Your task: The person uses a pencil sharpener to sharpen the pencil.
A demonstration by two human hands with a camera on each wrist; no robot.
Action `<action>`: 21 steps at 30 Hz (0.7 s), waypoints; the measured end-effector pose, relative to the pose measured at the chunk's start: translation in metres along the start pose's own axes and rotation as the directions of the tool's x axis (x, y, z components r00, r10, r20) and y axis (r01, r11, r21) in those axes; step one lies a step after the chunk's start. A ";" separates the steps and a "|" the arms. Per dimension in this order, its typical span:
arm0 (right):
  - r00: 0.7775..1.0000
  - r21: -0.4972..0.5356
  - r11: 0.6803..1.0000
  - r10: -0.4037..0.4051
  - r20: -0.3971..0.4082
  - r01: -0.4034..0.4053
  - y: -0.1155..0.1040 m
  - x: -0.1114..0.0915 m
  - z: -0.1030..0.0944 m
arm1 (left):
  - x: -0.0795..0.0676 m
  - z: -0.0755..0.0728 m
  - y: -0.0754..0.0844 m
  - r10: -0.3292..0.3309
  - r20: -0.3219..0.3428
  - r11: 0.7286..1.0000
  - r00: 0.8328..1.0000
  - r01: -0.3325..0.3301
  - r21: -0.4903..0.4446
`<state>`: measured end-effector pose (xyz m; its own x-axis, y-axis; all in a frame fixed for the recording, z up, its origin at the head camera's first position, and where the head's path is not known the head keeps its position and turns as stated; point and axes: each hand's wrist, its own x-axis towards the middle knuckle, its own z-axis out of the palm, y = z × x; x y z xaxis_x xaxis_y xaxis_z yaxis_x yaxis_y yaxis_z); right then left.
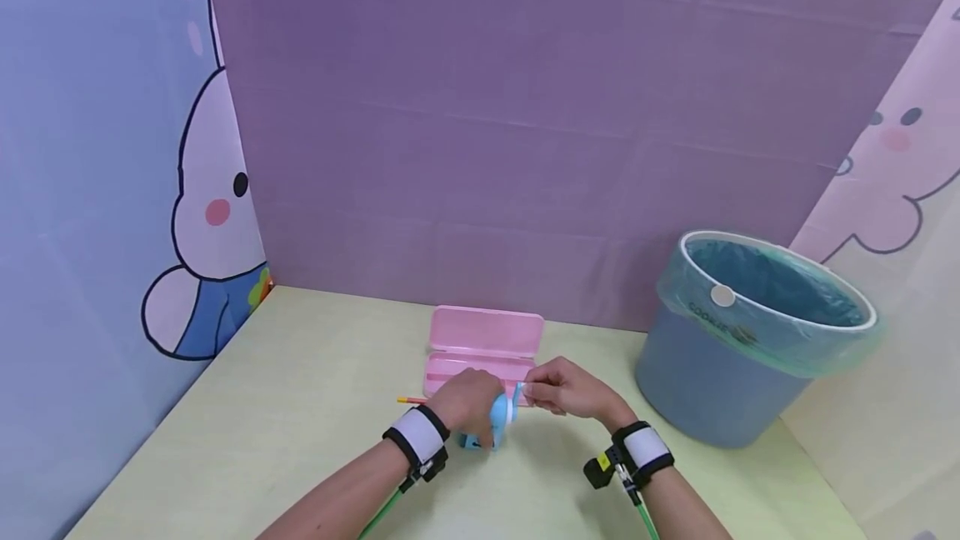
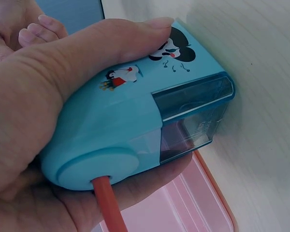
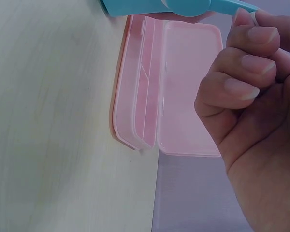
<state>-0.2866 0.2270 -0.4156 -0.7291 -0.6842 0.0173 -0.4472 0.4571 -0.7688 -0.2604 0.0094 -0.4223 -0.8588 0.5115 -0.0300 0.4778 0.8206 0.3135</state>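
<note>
A: What is your left hand (image 1: pixel 467 402) doing?
B: It is gripping the blue sharpener (image 2: pixel 121 108), which you are holding at the near side of the open pink pencil case (image 1: pixel 486 332). A red pencil (image 2: pixel 109 205) is protruding from the sharpener.
A: And your right hand (image 1: pixel 572 392)?
B: It is pinching the end of the crank handle (image 3: pixel 227 6).

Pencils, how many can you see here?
1: the red pencil, sticking out of the blue sharpener in the left hand. More may be hidden inside the partly blocked pink case.
</note>
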 end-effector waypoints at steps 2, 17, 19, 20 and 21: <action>1.000 -0.011 1.000 -0.003 -0.013 0.003 0.000 0.001 0.001 | 0.000 -0.001 -0.001 0.003 -0.004 1.000 1.000 -0.003 0.003; 0.999 -0.031 0.999 0.031 -0.036 -0.032 0.008 0.002 0.008 | -0.002 0.006 -0.001 0.024 0.001 1.000 1.000 -0.024 0.018; 0.999 -0.051 0.998 0.024 -0.043 -0.026 0.007 0.004 0.006 | -0.001 0.004 -0.001 0.020 0.000 1.000 1.000 -0.020 0.018; 0.998 -0.061 0.998 0.024 -0.052 -0.027 0.007 0.005 0.005 | -0.001 0.002 -0.001 0.019 -0.002 1.000 1.000 -0.019 0.019; 0.998 -0.070 0.997 0.023 -0.061 -0.027 0.007 0.006 0.005 | 0.000 0.001 -0.001 0.019 -0.002 1.000 1.000 -0.019 0.019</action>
<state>-0.2919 0.2230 -0.4240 -0.7692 -0.6378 0.0386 -0.4624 0.5138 -0.7226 -0.2605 0.0083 -0.4232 -0.8498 0.5267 -0.0224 0.4975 0.8153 0.2963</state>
